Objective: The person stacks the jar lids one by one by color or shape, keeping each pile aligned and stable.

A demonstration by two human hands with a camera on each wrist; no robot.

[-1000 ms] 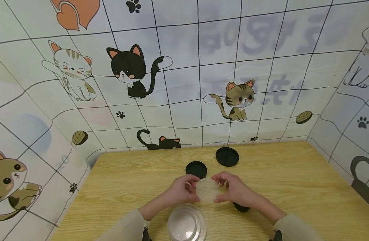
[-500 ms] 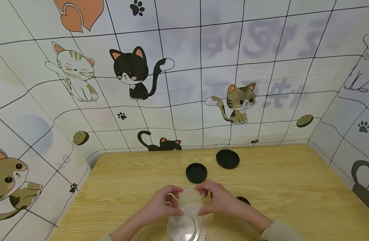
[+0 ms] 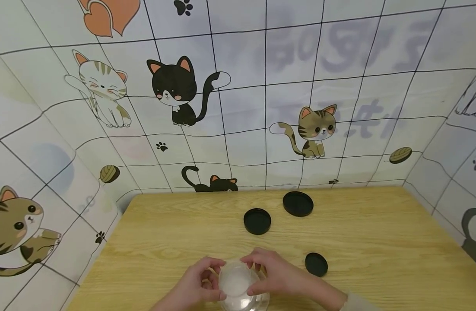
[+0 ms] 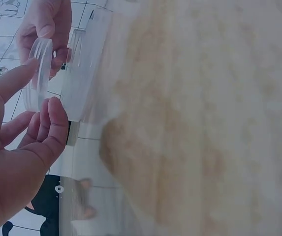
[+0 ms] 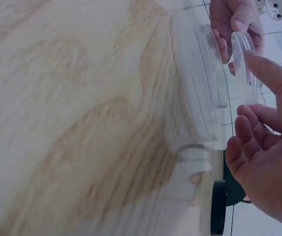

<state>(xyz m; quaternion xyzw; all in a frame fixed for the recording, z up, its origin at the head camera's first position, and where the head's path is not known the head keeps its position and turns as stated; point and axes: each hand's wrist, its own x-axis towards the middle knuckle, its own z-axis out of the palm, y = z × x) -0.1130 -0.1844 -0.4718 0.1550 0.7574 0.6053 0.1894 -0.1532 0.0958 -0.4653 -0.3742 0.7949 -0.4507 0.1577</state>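
Note:
Both hands hold a small clear round plastic lid (image 3: pixel 235 276) by its rim, one hand on each side. My left hand (image 3: pixel 201 283) pinches it between thumb and fingers. Opposite, my right hand (image 3: pixel 274 274) grips the other edge the same way. Beneath it sits a stack of wider clear round lids (image 5: pixel 200 83) on the table, largest at the bottom. The wrist views show a gap between the held lid (image 4: pixel 40 73) and the stack (image 4: pixel 79 69). From the head, the held lid overlaps much of the stack.
Three black round shallow dishes stand on the wooden table (image 3: pixel 176 242): a small dish (image 3: pixel 316 264) right of the right hand, a medium dish (image 3: pixel 257 221) beyond the hands, and a large dish (image 3: pixel 298 204) near the cat-print backdrop (image 3: pixel 242 108).
Both hands have carried the small clear lid left and toward the body, from beside the stack to over it. The small black dish, partly covered by the right arm before, now shows fully.

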